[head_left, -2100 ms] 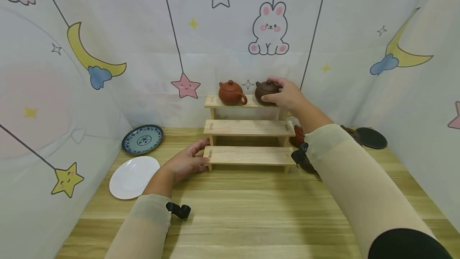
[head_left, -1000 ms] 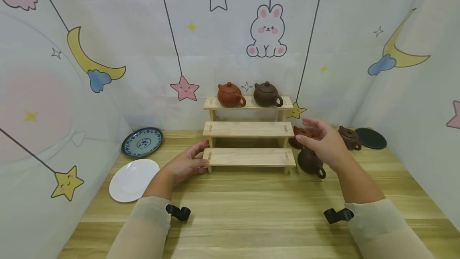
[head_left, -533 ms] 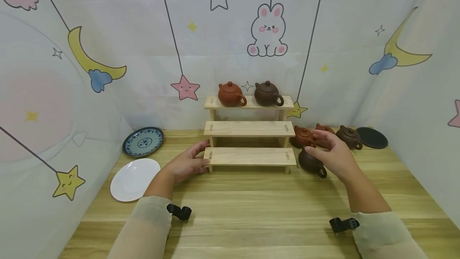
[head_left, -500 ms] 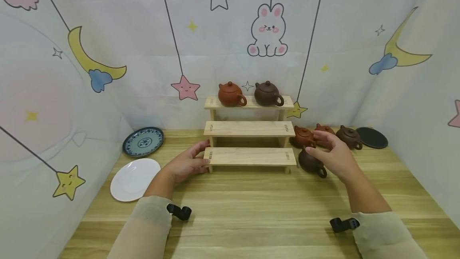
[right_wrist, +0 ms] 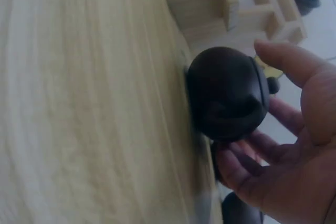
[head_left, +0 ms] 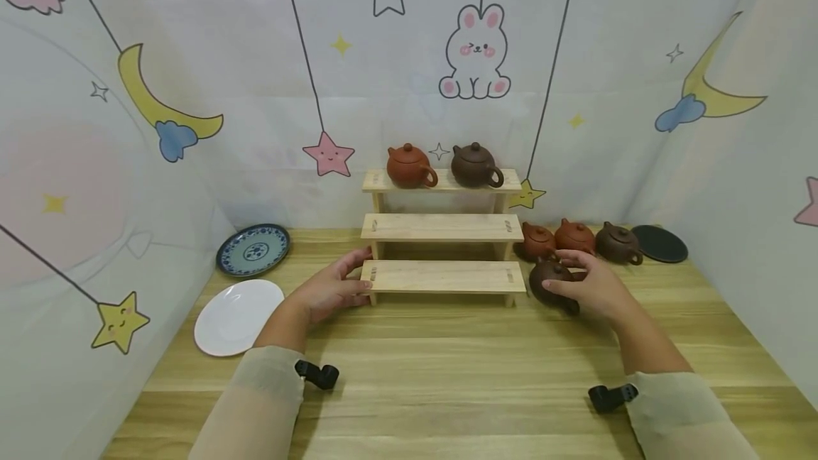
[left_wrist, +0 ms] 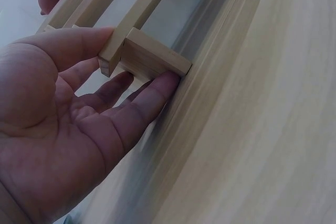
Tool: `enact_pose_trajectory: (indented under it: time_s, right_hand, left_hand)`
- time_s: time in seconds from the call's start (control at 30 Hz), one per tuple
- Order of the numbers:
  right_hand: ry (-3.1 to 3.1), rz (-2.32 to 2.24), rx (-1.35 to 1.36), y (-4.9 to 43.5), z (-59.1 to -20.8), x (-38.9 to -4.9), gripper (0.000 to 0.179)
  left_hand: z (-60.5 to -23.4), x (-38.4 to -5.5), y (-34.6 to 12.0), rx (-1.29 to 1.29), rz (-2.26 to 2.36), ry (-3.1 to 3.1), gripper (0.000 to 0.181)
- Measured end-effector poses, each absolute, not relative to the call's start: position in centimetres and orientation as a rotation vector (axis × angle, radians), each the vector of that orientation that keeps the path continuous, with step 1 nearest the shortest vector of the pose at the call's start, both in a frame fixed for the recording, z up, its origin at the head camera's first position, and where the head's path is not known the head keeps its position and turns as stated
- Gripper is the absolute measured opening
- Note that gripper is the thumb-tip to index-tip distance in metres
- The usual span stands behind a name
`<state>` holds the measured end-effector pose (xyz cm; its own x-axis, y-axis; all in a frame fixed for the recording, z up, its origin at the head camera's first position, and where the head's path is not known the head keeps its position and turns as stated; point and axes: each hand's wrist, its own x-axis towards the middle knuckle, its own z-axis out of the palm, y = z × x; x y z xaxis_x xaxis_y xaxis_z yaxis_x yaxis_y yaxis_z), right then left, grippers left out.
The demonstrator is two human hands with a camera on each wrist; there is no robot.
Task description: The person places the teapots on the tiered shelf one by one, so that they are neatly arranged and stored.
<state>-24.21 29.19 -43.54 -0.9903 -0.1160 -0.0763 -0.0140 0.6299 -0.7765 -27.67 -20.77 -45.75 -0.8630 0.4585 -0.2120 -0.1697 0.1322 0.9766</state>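
Note:
My left hand (head_left: pixel 329 288) holds the left end of a three-step wooden display stand (head_left: pixel 444 275). Its thumb lies against the end of the lowest board, and the fingers touch the leg below, as the left wrist view shows. Right of the stand, my right hand (head_left: pixel 591 286) has its thumb and fingers around a dark brown teapot (head_left: pixel 546 279) on the table. Seen from the right wrist, the teapot's round body (right_wrist: pixel 226 93) sits between thumb and fingers. A reddish teapot (head_left: pixel 409 165) and a dark brown teapot (head_left: pixel 474 165) stand on the top step.
Behind my right hand are two reddish teapots (head_left: pixel 538 240), another dark teapot (head_left: pixel 616 242) and a black round plate (head_left: pixel 661 243). At left lie a blue patterned plate (head_left: pixel 253 250) and a white plate (head_left: pixel 238 318). A printed cloth (head_left: pixel 255 55) surrounds the table.
My right hand came down from the dark teapot on the top step, leaving it there. It moved to the nearest dark teapot and closed around it. The left hand stayed at the stand.

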Motion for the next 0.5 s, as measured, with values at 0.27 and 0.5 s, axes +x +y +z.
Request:
enact_pose_trajectory:
  time_s: [0.27, 0.5]
  right_hand:
    - [2.699, -1.207, -0.096, 29.59, -44.2, -24.56, 0.09]
    - [2.722, -1.18, -0.091, 29.4, -44.03, -24.3, 0.089]
  left_hand:
    - [-45.91, -27.86, -20.96, 0.284, 1.775, 1.959, 0.084]
    - [-45.85, -27.86, -20.87, 0.286, 1.778, 1.951, 0.083]
